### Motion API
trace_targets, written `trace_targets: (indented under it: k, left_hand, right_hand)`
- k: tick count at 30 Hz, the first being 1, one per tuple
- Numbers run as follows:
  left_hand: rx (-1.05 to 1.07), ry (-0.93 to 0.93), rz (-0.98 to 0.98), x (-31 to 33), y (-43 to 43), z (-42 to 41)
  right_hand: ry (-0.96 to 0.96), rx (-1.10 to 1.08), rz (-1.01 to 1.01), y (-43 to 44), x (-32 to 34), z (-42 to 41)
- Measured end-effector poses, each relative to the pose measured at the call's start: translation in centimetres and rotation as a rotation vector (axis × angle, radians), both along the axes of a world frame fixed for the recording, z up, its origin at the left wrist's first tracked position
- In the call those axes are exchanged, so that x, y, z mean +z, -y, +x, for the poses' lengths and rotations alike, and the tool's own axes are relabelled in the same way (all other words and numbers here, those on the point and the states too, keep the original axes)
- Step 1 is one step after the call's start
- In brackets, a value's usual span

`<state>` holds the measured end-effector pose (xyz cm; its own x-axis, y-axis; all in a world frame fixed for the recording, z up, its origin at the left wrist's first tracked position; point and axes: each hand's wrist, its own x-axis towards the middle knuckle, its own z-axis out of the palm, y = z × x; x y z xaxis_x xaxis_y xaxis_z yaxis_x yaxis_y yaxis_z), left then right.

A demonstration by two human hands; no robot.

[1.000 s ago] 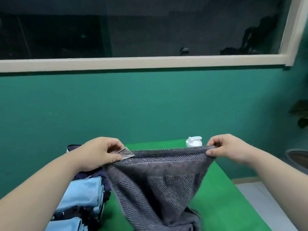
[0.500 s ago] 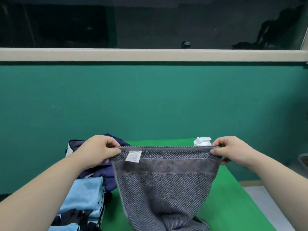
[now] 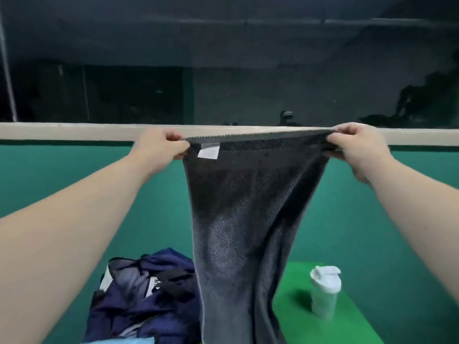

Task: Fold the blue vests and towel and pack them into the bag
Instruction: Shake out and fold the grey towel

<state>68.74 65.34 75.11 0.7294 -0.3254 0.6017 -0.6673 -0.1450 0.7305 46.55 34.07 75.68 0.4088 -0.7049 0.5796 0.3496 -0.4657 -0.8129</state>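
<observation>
Towel (image 3: 248, 219): dark grey with a fine diagonal weave; it hangs lengthwise from its top edge, which is stretched taut and level between the two hands, and narrows as it drops below them.
Towel hem: a darker, denser band runs just under the top edge; a pale line of stitching follows the left side all the way down.
Label (image 3: 209, 150): small white tag sewn under the top hem, just beside the left grip; its print is too small to read.
Towel bottom: runs out of the picture at the lower edge, so its end is not visible.
Left hand (image 3: 159, 148): grip closed on the towel's top left corner, thumb and fingers pinching the hem, arm stretched forward.
Right hand (image 3: 357, 147): grip closed on the top right corner, fingers curled over the hem, arm stretched forward.
Bag (image 3: 141, 299): navy, slumped and open, with black straps and a white patch; it sits well below the left grip, beside the towel's left edge.
Light blue cloth (image 3: 119, 341): a sliver at the bottom edge, below the bag.
Bottle (image 3: 325, 294): white with a flip cap, upright on the green desk (image 3: 347, 326), well below the right grip.
</observation>
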Motion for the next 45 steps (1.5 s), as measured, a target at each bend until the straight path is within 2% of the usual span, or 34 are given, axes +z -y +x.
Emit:
trace_targets:
  k: [5,9,13,20,27,32,36,41,45]
  left_hand:
    - [0.002,0.106,0.02,2.3,-4.0,-5.5]
    - [-0.035,0.07,0.188,-0.3,-7.3,-9.7]
    - [-0.099,0.008,0.422,-4.5,-9.9,-13.7]
    - [-0.258,-0.133,0.717,-12.7,-14.3,-19.6]
    - [-0.383,-0.355,0.803,-19.9,-14.9,-20.2]
    - [-0.291,-0.307,0.907,-25.0,-11.8,-18.1]
    - [-0.123,-0.094,0.941,-28.4,-8.0,-15.0]
    - [0.063,-0.054,0.82,-32.5,-2.4,-9.6]
    - [0.106,0.046,0.807,-35.7,2.3,-4.9]
  right_hand:
    - [0.034,0.058,-0.072,-3.1,1.4,-6.1]
    - [-0.069,0.157,-0.022,-4.1,-1.3,-11.3]
    - [-0.31,0.247,0.021,-5.4,-6.2,-16.4]
    - [-0.696,0.365,0.089,-9.0,-15.2,-23.4]
    - [-0.826,0.446,0.209,-9.9,-22.8,-24.6]
    - [-0.887,0.328,0.24,-8.8,-27.8,-22.4]
    - [-0.875,0.16,0.2,-6.8,-31.8,-19.1]
    - [-0.826,-0.091,0.087,-3.7,-34.7,-13.3]
    - [-0.878,-0.172,0.039,-0.1,-37.4,-7.8]
